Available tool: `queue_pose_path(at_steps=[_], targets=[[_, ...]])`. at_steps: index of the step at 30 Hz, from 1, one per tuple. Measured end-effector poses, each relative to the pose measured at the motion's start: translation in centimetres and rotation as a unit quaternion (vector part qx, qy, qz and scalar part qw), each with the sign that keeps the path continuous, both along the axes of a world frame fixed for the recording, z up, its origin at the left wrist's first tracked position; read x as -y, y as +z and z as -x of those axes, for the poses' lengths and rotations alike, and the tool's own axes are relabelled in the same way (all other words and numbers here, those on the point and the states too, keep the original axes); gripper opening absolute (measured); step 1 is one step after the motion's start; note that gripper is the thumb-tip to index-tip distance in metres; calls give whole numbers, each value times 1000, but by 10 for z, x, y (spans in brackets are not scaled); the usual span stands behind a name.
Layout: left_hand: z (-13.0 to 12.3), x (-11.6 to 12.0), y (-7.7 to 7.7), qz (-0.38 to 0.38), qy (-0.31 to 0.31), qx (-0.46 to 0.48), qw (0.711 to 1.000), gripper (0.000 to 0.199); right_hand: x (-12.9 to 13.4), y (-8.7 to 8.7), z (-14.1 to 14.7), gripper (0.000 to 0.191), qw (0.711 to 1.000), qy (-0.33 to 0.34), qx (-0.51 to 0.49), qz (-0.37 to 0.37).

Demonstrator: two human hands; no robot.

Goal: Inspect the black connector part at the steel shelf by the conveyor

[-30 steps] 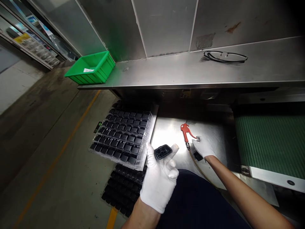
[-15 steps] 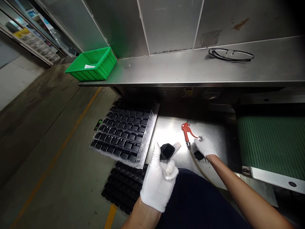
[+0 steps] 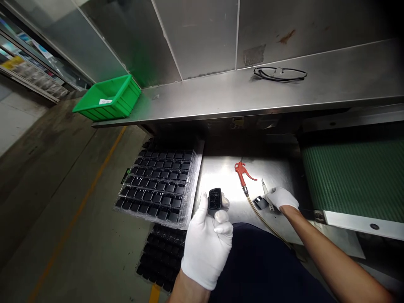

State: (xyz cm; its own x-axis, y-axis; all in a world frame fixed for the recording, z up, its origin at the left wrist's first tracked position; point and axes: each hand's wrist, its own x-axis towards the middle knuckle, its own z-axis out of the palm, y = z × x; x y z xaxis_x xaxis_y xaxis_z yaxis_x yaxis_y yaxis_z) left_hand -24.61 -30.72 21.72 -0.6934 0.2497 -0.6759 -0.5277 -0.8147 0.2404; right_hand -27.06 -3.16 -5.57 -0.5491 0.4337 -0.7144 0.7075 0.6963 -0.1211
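- My green plastic crate (image 3: pixel 107 103) sits at the left end of the steel shelf (image 3: pixel 221 99), with a white label inside.
- Below it, a stack of clear trays (image 3: pixel 158 189) holds black parts in tidy rows. I see no gaps, so these look full. A second tray stack (image 3: pixel 160 256) lies lower down, on the floor.
- My gloved left hand (image 3: pixel 206 248) is closed, with the thumb and fingers pinching 1 black moulded part (image 3: pixel 215 201) upright over the edge of the steel bench (image 3: pixel 221 176). This part is out of the trays and in my hold.
- A red air blow gun (image 3: pixel 241 172) lies on the bench, its hose (image 3: pixel 261 221) trailing toward me.
- Just beside my right hand, 1 small black piece (image 3: pixel 260 202) lies flat.
- My gloved right hand (image 3: pixel 284 198) is curled around a slim pale tool (image 3: pixel 267 193).
- Glasses (image 3: pixel 280 73) rest on the shelf.
- A green conveyor belt (image 3: pixel 353 176) runs along the right.
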Motion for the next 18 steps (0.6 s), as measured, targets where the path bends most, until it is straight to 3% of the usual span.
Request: queue_pose_path(at_steps=[3, 6, 11, 14, 18], targets=[[-1, 0, -2, -97, 5, 34, 995, 38, -2, -4, -3, 36, 1000, 7, 9, 2], [-2, 1, -3, -112, 9, 33, 993, 38, -4, -9, -4, 36, 1000, 19, 8, 6], [-1, -3, 0, -49, 9, 37, 998, 34, -3, -14, -3, 34, 1000, 23, 9, 10], [-2, -3, -1, 2, 14, 21, 1000, 21, -2, -15, -1, 34, 1000, 18, 4, 14], [-1, 0, -8, -6, 49, -15, 999, 11, -4, -16, -1, 34, 999, 20, -8, 24]])
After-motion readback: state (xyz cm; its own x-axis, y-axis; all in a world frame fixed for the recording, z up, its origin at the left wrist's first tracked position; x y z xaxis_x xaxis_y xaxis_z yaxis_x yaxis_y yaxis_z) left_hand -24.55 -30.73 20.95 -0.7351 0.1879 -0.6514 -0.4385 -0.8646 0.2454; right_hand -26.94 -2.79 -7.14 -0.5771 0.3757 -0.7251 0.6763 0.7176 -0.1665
